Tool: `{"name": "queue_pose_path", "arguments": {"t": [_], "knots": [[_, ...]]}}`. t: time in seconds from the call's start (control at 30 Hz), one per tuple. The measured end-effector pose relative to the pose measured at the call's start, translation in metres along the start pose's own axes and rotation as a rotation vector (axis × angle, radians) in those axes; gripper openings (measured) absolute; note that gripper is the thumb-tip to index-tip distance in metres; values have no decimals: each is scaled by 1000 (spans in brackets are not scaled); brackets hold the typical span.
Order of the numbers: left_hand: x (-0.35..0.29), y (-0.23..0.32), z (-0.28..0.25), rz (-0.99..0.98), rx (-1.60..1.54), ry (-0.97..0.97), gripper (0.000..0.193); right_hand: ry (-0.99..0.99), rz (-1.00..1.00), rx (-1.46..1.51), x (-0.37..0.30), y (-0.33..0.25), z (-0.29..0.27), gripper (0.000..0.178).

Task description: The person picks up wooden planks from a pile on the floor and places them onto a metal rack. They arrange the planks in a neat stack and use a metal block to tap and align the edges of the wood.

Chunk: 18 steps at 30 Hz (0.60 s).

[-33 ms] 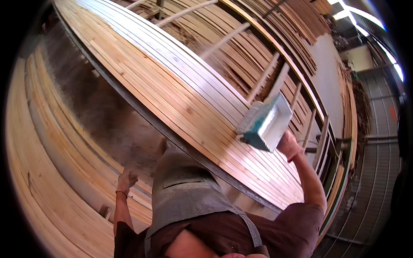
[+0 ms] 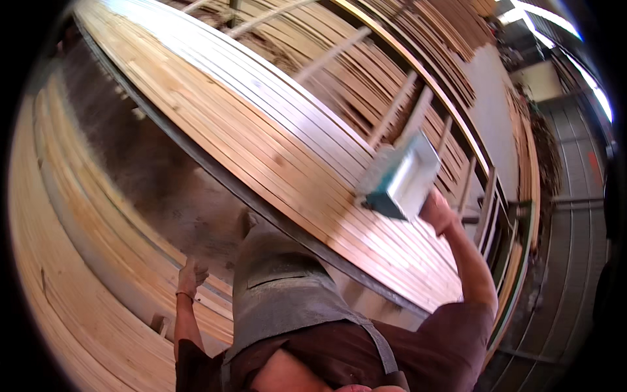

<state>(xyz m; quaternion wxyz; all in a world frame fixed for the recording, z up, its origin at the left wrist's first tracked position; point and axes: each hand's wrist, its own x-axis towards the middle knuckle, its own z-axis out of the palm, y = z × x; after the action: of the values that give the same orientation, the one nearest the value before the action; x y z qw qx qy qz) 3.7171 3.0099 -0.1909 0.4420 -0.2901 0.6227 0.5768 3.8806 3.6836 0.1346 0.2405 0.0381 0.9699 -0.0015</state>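
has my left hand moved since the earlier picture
No: judged against the long boards at the left of the view, the left hand shows no clear shift in any direction.

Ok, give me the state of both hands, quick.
Left hand: no object visible in it; whether open or closed cannot be told.
Right hand: closed, holding the teal-and-white box-shaped tool.
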Motion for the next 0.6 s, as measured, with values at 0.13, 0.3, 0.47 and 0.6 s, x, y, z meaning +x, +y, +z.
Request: {"name": "queue_pose_path", "arguments": {"t": [0.13,0.3,0.47,0.6], "knots": [[-13,-74,15,-36,-38,-132,39,347,-240,-22,36,14,9,23],[-60,-168,41,-94,96,37,44,225,146,142,60,-13,-16,21],[-76,-214,54,-172,-51,-175,47,277,114,394,28,-32,-15,29],[-75,-267,103,-99,-70,35,42,269,17,-46,-29,34,60,31]]}}
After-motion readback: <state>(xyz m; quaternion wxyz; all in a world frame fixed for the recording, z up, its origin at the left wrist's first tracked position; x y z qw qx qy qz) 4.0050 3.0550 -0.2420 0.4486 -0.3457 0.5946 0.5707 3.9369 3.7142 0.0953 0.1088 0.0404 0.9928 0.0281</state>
